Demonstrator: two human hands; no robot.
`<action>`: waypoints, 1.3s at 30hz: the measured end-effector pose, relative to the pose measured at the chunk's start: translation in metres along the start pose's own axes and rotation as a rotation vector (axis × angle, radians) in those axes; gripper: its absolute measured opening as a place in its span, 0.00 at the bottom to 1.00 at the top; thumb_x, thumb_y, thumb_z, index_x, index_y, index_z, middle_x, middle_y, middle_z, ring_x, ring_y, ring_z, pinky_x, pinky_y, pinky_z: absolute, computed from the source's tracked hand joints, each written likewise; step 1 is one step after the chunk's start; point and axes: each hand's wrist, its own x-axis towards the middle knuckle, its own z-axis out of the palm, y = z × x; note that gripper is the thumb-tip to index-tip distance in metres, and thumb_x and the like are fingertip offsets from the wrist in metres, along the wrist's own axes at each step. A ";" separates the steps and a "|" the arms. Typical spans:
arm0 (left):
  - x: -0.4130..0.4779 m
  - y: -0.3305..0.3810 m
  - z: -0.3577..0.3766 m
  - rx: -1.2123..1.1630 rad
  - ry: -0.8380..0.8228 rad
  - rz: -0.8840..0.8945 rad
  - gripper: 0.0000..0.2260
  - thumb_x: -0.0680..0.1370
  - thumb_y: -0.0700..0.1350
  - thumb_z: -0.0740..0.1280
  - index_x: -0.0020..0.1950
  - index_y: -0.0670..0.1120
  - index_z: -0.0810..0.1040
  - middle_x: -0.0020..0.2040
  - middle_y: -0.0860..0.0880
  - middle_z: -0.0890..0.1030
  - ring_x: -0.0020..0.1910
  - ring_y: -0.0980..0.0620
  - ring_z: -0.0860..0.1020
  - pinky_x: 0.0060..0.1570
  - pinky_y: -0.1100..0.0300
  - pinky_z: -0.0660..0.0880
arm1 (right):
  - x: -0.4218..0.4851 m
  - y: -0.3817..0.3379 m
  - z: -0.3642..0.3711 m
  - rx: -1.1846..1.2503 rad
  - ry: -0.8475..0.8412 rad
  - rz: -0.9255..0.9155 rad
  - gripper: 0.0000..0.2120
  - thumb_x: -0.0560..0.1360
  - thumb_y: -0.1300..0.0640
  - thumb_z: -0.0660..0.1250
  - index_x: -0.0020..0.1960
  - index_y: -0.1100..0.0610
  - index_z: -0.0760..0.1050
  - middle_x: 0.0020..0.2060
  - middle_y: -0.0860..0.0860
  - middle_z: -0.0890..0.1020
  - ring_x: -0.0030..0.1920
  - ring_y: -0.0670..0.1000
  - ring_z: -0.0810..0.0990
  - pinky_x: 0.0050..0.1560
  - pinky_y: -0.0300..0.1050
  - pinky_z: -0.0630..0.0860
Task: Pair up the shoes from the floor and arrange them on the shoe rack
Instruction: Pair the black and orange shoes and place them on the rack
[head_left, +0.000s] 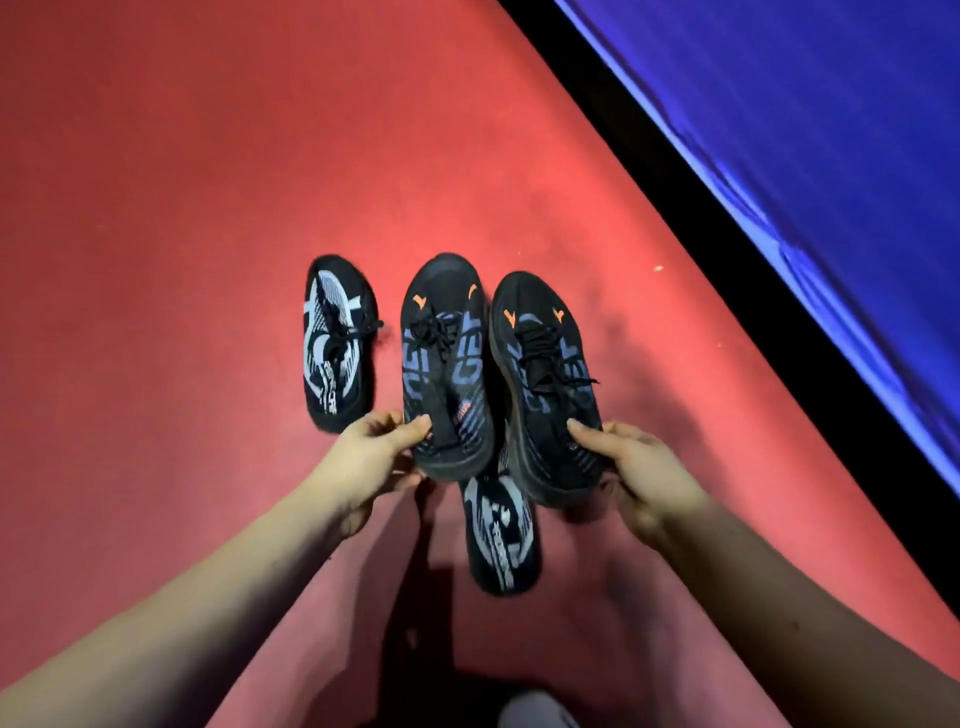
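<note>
I hold two matching black sneakers with orange marks and blue lettering above the red floor, toes pointing away. My left hand (371, 460) grips the heel of the left sneaker (444, 358). My right hand (631, 467) grips the heel of the right sneaker (545, 374). Two black sneakers with white patterns lie on the floor: one (337, 343) to the left of the held pair, the other (500, 535) below it, partly hidden by the held shoes. No shoe rack is in view.
The red carpet (182, 208) spreads to the left and ahead. A black strip (727, 234) and a blue surface (831, 130) run diagonally along the right side. A white object (535, 712) shows at the bottom edge.
</note>
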 end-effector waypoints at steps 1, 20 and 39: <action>-0.011 -0.002 0.002 0.008 -0.010 0.001 0.06 0.77 0.45 0.66 0.41 0.48 0.75 0.36 0.52 0.80 0.28 0.57 0.73 0.31 0.65 0.72 | -0.013 0.004 -0.001 -0.011 0.026 0.001 0.10 0.70 0.59 0.72 0.35 0.56 0.71 0.29 0.53 0.81 0.28 0.51 0.76 0.26 0.38 0.69; -0.395 -0.017 -0.068 0.197 -0.247 -0.029 0.07 0.76 0.45 0.68 0.49 0.47 0.71 0.34 0.53 0.78 0.32 0.51 0.71 0.36 0.59 0.70 | -0.449 0.113 0.021 0.187 0.167 0.074 0.09 0.64 0.55 0.74 0.42 0.53 0.77 0.41 0.50 0.84 0.43 0.51 0.77 0.47 0.48 0.64; -0.829 -0.064 0.044 0.411 -0.595 0.040 0.04 0.76 0.44 0.67 0.44 0.48 0.72 0.37 0.51 0.77 0.33 0.54 0.74 0.34 0.63 0.72 | -0.927 0.222 -0.111 0.486 0.445 -0.159 0.07 0.66 0.60 0.74 0.38 0.53 0.76 0.33 0.48 0.83 0.35 0.48 0.74 0.38 0.43 0.63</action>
